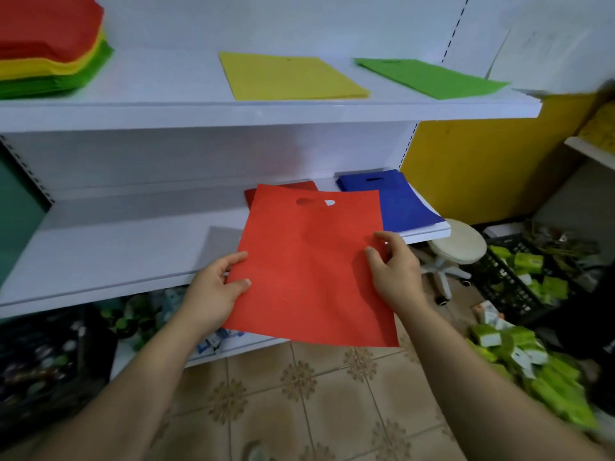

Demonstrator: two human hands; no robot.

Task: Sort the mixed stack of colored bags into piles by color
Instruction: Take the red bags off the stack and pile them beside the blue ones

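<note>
Both hands, left (213,287) and right (396,274), pinch a red bag (312,267) by its side edges over the lower shelf (116,257). Laying it squarely on the red pile (283,189) behind, clear of the blue pile (392,201), would keep colours separate.

We think this is a small shop or its back room. We see white metal shelves (266,109) with slotted posts (408,144), a stack of bags (43,44), a black crate (509,287), and many green packs (552,384) heaped on the tile floor (299,410).

upper shelf (266,111) — stack (46,41) far left | lower shelf (116,254) — stool (457,242) to right
</note>
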